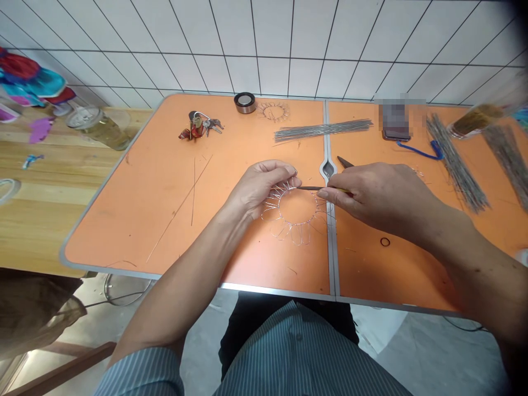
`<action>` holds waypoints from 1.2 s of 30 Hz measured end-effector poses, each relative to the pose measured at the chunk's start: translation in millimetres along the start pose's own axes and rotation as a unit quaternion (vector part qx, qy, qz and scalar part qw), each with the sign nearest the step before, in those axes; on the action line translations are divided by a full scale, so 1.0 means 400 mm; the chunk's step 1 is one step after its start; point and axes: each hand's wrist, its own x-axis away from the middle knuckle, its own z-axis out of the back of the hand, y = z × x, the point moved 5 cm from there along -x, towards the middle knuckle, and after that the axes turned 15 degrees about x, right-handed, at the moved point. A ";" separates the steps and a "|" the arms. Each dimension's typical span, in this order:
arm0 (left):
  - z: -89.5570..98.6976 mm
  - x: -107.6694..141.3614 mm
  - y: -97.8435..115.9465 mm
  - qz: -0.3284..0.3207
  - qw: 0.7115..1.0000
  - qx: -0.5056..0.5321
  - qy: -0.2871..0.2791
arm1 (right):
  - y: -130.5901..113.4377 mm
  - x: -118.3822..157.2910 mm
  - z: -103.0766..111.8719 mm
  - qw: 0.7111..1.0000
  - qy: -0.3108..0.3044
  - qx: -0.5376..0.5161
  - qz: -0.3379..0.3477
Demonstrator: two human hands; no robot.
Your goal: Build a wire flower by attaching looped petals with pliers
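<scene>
Wire ring (298, 224) w/ thin loops sits over the orange table (136, 209), mostly L of the metal seam (332, 247). Your L hand (268, 179) is clamped on its upper-L loops; your R hand (367, 190) is closed round a slim rod (309, 188), tip at upper rim. Technique: pinch close to tip, press lightly, turn from wrist. Wire prob. bends easily; match each loop's width to its neighbours & mind free loops snagging

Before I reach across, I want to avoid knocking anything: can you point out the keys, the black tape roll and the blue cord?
Keys (212, 125): head view, on the key blades.
Black tape roll (245, 108): head view, its side.
Blue cord (417, 153): head view, mid-length.
</scene>
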 end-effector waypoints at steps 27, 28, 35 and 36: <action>0.006 -0.003 0.002 -0.033 0.999 -0.039 -0.018 | 0.003 -0.011 0.002 0.999 -0.003 0.039 -0.004; 0.005 -0.003 0.002 -0.035 0.998 -0.043 -0.016 | 0.002 -0.011 0.002 0.999 -0.005 0.042 -0.004; -0.005 0.001 0.002 -0.059 0.996 -0.063 -0.011 | -0.009 -0.009 0.002 0.999 -0.019 0.046 -0.011; -0.004 0.000 0.002 -0.064 0.996 -0.062 -0.011 | -0.010 -0.008 0.002 0.999 -0.018 0.046 -0.010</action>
